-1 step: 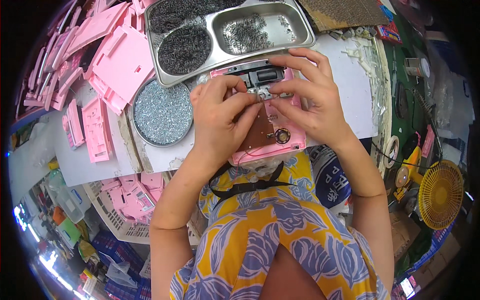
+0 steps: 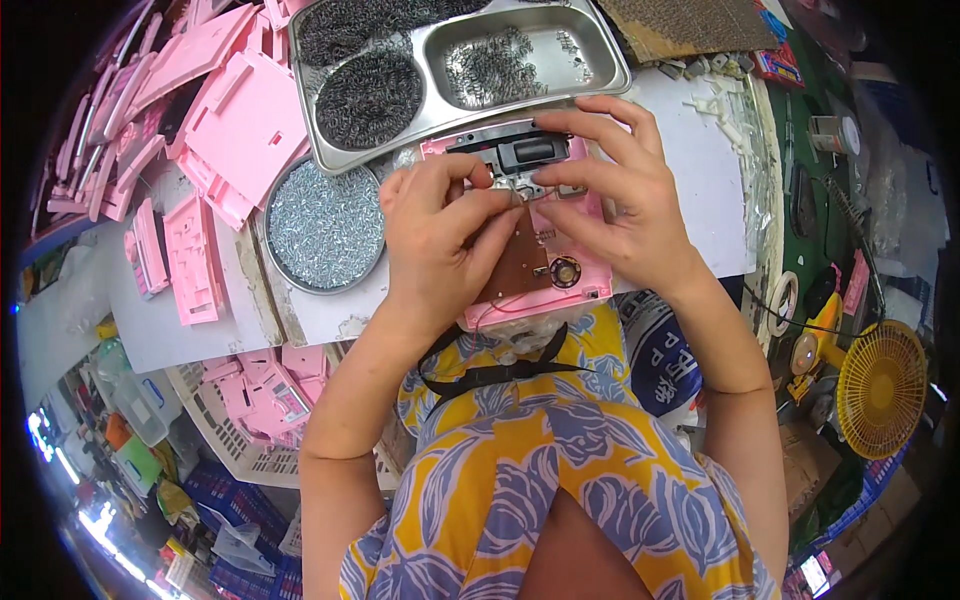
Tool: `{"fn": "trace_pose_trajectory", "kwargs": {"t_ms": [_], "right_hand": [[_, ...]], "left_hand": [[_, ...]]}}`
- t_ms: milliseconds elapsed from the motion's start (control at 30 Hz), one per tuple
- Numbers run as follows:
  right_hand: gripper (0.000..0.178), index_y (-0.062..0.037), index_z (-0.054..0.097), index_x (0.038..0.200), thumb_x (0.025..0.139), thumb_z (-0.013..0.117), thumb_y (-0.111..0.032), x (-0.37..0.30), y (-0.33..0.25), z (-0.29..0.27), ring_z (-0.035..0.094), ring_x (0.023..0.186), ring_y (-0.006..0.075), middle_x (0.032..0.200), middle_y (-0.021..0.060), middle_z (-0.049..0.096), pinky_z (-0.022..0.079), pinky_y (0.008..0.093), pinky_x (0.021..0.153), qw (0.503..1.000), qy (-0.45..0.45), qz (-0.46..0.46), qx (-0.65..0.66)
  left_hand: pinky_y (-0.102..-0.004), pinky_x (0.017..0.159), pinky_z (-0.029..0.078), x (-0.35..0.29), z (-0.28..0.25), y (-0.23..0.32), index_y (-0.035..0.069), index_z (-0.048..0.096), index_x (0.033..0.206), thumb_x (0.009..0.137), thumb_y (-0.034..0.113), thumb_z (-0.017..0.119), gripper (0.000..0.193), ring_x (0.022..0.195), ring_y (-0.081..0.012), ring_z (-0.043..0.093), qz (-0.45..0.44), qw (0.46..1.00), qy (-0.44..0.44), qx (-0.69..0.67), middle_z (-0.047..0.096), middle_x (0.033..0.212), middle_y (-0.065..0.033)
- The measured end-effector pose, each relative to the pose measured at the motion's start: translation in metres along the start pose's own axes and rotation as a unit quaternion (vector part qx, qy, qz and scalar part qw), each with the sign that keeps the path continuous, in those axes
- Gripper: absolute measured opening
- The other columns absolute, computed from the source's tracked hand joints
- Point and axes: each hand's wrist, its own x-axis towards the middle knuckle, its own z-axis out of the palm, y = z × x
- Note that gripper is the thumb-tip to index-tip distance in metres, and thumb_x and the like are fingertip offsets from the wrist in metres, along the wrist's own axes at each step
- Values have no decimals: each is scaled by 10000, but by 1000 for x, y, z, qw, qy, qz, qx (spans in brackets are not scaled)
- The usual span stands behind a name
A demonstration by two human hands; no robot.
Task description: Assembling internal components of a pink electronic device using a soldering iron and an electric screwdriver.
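Observation:
A pink plastic housing (image 2: 596, 284) lies before me, with a brown circuit board (image 2: 515, 262), a black part (image 2: 535, 151) along its top and a round black-and-gold part (image 2: 565, 271) low on the right. Over the board's upper edge, my left hand (image 2: 435, 215) is closed in a pinch; whatever is between thumb and forefinger is too small to make out. My right hand (image 2: 635, 195) spreads its fingers across the housing's right side. Its thumb and forefinger tips stand apart beside a small metal piece (image 2: 517, 187), and another fingertip rests near the black part.
A steel compartment tray (image 2: 432, 75) of dark springs stands just beyond the housing. Left of it is a round dish (image 2: 325, 225) of small screws. Pink panels (image 2: 250, 130) pile up at far left; a white basket (image 2: 215, 440) holds more. A yellow fan (image 2: 880, 390) stands right.

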Motion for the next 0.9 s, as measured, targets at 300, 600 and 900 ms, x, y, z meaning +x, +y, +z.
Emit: {"fn": "trace_pose_trajectory", "kwargs": {"t_ms": [300,600,900], "right_hand": [[205,-82,750,879,691,831,-82,0,-6,5,569,1090,301,1107,52,696,538,356,840,998,-11,-50,-29],[140,-14,729,982,849,768,-35,-31,-11,-8,676,729,125,854,91,689,527,267,610,931,-7,181,317],[144,-48,684,926,805,760,-64,-71,24,-67,676,846,218,888,66,688,561,359,751,989,79,107,71]], "left_hand": [[-385,845,364,-25,-13,4,93,690,1033,730,41,786,322,1035,-281,517,-70,980,40,181,562,1087,-74],[-309,712,530,15,-8,42,-32,642,1173,940,4,622,237,786,-174,654,-135,957,-141,-216,664,959,-99],[-243,686,469,38,-2,33,-39,660,951,918,-6,667,48,754,-113,596,-174,932,-220,-228,638,867,-59]]}}
